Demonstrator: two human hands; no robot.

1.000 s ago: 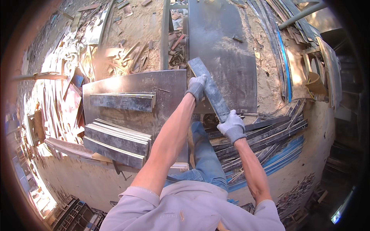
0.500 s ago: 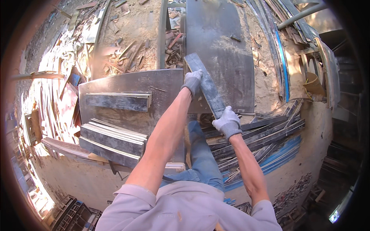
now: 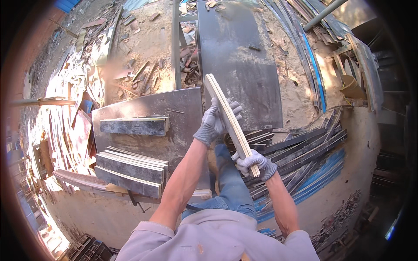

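A narrow stack of dark-faced plywood strips (image 3: 231, 122) is in my gloved hands, tilted so its pale layered edges face up. My left hand (image 3: 210, 122) cradles the stack near its middle. The thumb lies on the left side, and loosely spread fingers stick out on the right. Lower down, my right hand (image 3: 257, 164) is closed round the near end. To the left, a small bundle of similar strips (image 3: 133, 126) and a bigger pile of strips (image 3: 129, 167) lie on a dark board (image 3: 180, 124).
A long dark panel (image 3: 239, 65) stretches away ahead. Jumbled dark strips (image 3: 300, 150) and blue-edged strips (image 3: 320, 182) lie at right. Wood scraps (image 3: 146, 78) litter the sandy ground at far left. Stacked thin boards (image 3: 61, 135) stand at the left, and a blue-edged plank (image 3: 315, 71) runs at far right.
The strips have been turned from their dark face onto their edge and brought nearer. My left hand has slid down from the far end, its fingers now spread. My right hand has also come nearer.
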